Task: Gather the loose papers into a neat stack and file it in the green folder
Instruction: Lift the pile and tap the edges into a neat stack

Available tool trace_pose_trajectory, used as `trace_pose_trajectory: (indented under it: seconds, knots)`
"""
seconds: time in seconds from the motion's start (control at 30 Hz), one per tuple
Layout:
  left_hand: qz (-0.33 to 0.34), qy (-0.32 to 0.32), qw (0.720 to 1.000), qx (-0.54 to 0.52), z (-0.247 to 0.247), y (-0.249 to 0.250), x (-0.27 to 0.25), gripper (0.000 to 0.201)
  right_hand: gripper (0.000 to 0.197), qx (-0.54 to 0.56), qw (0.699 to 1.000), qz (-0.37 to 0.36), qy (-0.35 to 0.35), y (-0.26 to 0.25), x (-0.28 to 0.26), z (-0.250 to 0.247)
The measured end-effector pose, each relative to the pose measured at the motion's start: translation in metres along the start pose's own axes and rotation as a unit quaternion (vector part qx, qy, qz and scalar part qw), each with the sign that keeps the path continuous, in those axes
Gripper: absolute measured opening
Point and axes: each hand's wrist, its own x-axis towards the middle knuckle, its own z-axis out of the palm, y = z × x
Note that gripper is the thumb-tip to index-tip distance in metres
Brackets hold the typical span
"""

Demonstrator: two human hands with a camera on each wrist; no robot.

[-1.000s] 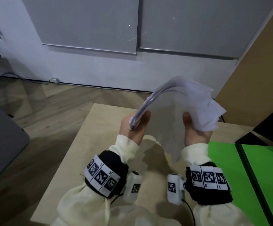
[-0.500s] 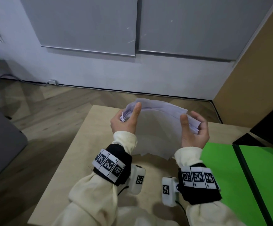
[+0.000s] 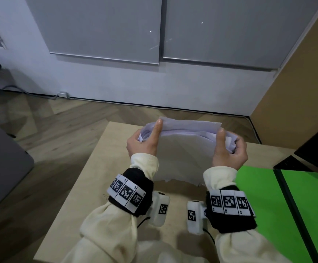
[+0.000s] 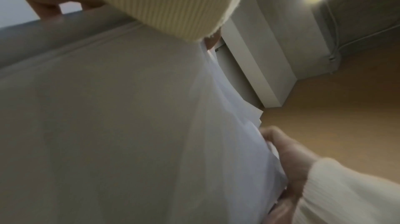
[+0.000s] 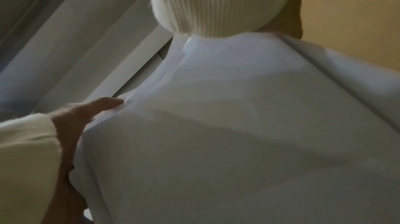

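A bundle of white papers (image 3: 184, 152) stands on edge above the light wooden table (image 3: 90, 179), its lower edge ragged and uneven. My left hand (image 3: 145, 143) grips the bundle's left side, thumb on the near face. My right hand (image 3: 228, 149) grips the right side the same way, fingers curled behind. The open green folder (image 3: 264, 209) lies flat at the right, beside my right wrist. In the left wrist view the papers (image 4: 129, 116) fill the frame, and in the right wrist view the papers (image 5: 238, 133) do too.
A dark object (image 3: 313, 149) sits at the table's right rear corner beyond the folder. A brown panel (image 3: 296, 82) rises at the right. Wooden floor (image 3: 50, 130) and a grey wall lie past the table's far edge, and a grey surface (image 3: 0, 164) stands at the left.
The papers came down from a raised, fanned-out hold to standing on edge low over the table. Both hands dropped with them and closed in on the bundle's sides.
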Motion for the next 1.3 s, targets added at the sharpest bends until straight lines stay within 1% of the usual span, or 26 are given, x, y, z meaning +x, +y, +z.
trace_pose_trajectory:
  seconds: [0.03, 0.07, 0.1, 0.17, 0.23, 0.27, 0.37, 0.43, 0.5, 0.63, 0.7, 0.73, 0.77, 0.8, 0.87, 0.9, 0.93, 0.97, 1.03, 1.07, 1.1, 1.17, 1.2, 1.23, 1.3]
  knots:
    - [0.001, 0.002, 1.000, -0.002, -0.001, -0.001, 0.001, 0.051, 0.016, -0.007, 1.000, -0.004, -0.006, 0.002, 0.002, -0.002]
    - [0.007, 0.001, 1.000, -0.005, -0.002, -0.002, 0.002, 0.055, 0.016, -0.008, 1.000, -0.007, -0.013, 0.004, 0.003, -0.004]
    - [0.017, -0.006, 1.000, -0.009, -0.003, -0.001, 0.002, 0.056, 0.021, -0.001, 1.000, -0.008, -0.024, 0.005, 0.003, -0.005]
    - [0.030, -0.031, 0.999, -0.014, -0.002, 0.000, -0.001, 0.053, 0.032, 0.023, 0.998, -0.010, -0.060, 0.002, -0.001, -0.004]
    - [0.037, -0.049, 0.998, -0.021, -0.002, 0.000, -0.003, 0.051, 0.034, 0.032, 0.996, -0.022, -0.079, -0.002, -0.005, -0.003]
    - [0.038, -0.054, 0.998, -0.024, -0.003, 0.000, -0.003, 0.048, 0.031, 0.029, 0.996, -0.032, -0.076, -0.004, -0.006, -0.003]
    - [0.048, -0.071, 0.996, -0.013, -0.006, 0.001, 0.000, 0.033, 0.009, 0.019, 0.993, -0.079, -0.083, -0.008, -0.003, -0.002]
    - [0.062, -0.085, 0.994, 0.003, -0.009, 0.001, 0.003, 0.029, 0.017, 0.016, 0.989, -0.103, -0.102, -0.009, 0.003, -0.002]
    - [0.068, -0.091, 0.994, 0.008, -0.011, 0.002, 0.005, 0.027, 0.020, 0.020, 0.988, -0.105, -0.114, -0.007, 0.008, -0.004]
    - [0.042, -0.091, 0.995, -0.006, -0.013, 0.001, 0.007, 0.038, 0.024, 0.075, 0.992, -0.059, -0.086, -0.003, 0.016, -0.010]
    - [0.036, -0.084, 0.996, -0.005, -0.011, 0.000, 0.007, 0.048, 0.019, 0.097, 0.989, -0.041, -0.106, -0.005, 0.014, -0.011]
    - [0.039, -0.079, 0.996, -0.003, -0.010, 0.000, 0.007, 0.052, 0.012, 0.099, 0.986, -0.040, -0.128, -0.006, 0.013, -0.010]
    - [0.044, -0.075, 0.996, -0.003, -0.008, 0.001, 0.006, 0.056, 0.010, 0.094, 0.982, -0.041, -0.157, -0.006, 0.011, -0.010]
    - [0.047, -0.072, 0.996, -0.006, -0.006, 0.001, 0.005, 0.061, 0.028, 0.084, 0.978, -0.044, -0.184, -0.005, 0.010, -0.010]
    - [0.045, -0.070, 0.996, -0.014, -0.006, 0.001, 0.006, 0.070, 0.076, 0.054, 0.966, -0.045, -0.249, 0.001, 0.010, -0.013]
    - [0.042, -0.068, 0.997, -0.014, -0.006, 0.000, 0.007, 0.068, 0.094, 0.036, 0.959, -0.041, -0.277, 0.005, 0.012, -0.015]
    - [0.038, -0.066, 0.997, -0.014, -0.007, 0.000, 0.009, 0.063, 0.106, 0.018, 0.951, -0.035, -0.306, 0.009, 0.013, -0.019]
    - [0.031, -0.064, 0.997, -0.012, -0.008, -0.001, 0.011, 0.058, 0.112, -0.004, 0.944, -0.027, -0.328, 0.015, 0.016, -0.023]
    - [0.008, -0.061, 0.998, -0.013, -0.010, -0.004, 0.017, 0.055, 0.109, -0.042, 0.933, 0.000, -0.356, 0.026, 0.022, -0.029]
    - [-0.007, -0.056, 0.998, -0.013, -0.010, -0.005, 0.020, 0.056, 0.107, -0.062, 0.931, 0.009, -0.359, 0.031, 0.024, -0.030]
    - [-0.022, -0.052, 0.998, -0.016, -0.011, -0.005, 0.021, 0.057, 0.112, -0.067, 0.930, 0.023, -0.360, 0.037, 0.027, -0.031]
    - [-0.036, -0.062, 0.997, -0.022, -0.012, -0.007, 0.025, 0.058, 0.125, -0.031, 0.929, 0.088, -0.359, 0.040, 0.034, -0.030]
    - [-0.035, -0.068, 0.997, -0.020, -0.013, -0.007, 0.026, 0.057, 0.123, -0.016, 0.924, 0.113, -0.365, 0.039, 0.037, -0.031]
    - [-0.029, -0.072, 0.997, -0.014, -0.014, -0.007, 0.028, 0.055, 0.112, -0.023, 0.916, 0.122, -0.382, 0.036, 0.038, -0.032]
    - [-0.019, -0.081, 0.997, -0.005, -0.018, -0.008, 0.032, 0.052, 0.080, -0.077, 0.895, 0.109, -0.426, 0.029, 0.038, -0.035]
